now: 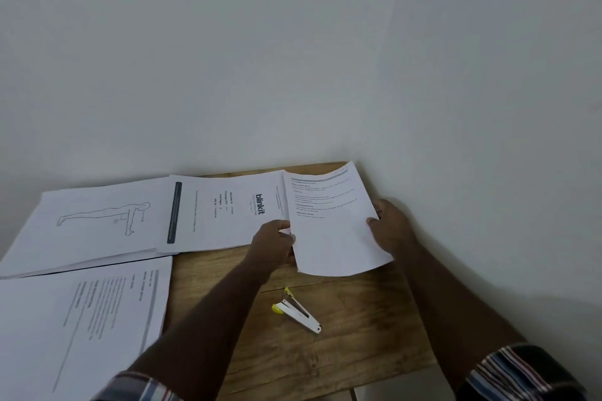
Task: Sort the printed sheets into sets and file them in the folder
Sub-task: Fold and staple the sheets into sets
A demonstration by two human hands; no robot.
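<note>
Both hands hold a set of printed text sheets [335, 231] above the back right of the wooden table [358, 329]. My left hand [273, 244] grips its left edge and my right hand [391, 231] grips its right edge. Three other stacks lie flat: a "blinkit" printout [224, 212] at the back middle, a stack with a line drawing of a figure doing a plank [97, 221] at the back left, and a text stack [81, 329] at the front left. No folder is in view.
A white and yellow stapler [298, 311] lies open on the wood in front of the held sheets. White walls meet in a corner right behind the table. The table's right edge runs close to my right forearm.
</note>
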